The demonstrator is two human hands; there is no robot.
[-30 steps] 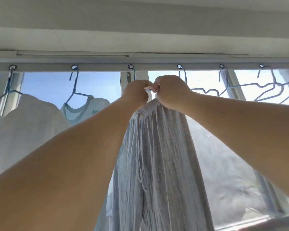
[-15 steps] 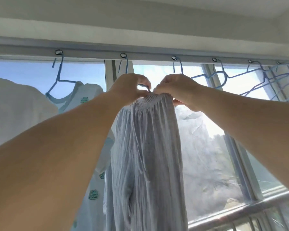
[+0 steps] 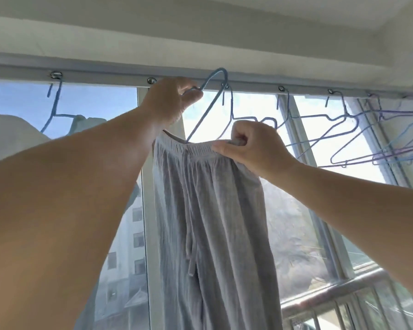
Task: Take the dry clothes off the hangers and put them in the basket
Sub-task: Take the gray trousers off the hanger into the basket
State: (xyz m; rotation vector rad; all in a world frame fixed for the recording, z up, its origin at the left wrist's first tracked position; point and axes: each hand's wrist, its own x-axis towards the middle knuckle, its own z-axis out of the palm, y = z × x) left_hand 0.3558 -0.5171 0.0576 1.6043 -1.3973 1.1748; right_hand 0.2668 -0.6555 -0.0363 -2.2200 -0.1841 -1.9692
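Grey crinkled trousers (image 3: pixel 208 210) with an elastic waistband hang down the middle of the view. My right hand (image 3: pixel 250 146) grips the waistband at its right end. My left hand (image 3: pixel 169 101) is raised near the rail and holds a blue wire hanger (image 3: pixel 210 108), whose hook tilts up over the rail while its lower part runs down into the waistband. A white garment (image 3: pixel 7 136) hangs on another blue hanger (image 3: pixel 54 108) at the far left. No basket is in view.
A grey rail (image 3: pixel 248 83) with metal rings runs across the top of the window. Several bare blue and purple hangers (image 3: pixel 358 139) hang at the right. A metal railing (image 3: pixel 332 291) crosses the lower right outside the glass.
My hands have parted: the left has risen with the hanger, now tilted and partly out of the waistband, and the right has dropped a little with the trousers' waistband.
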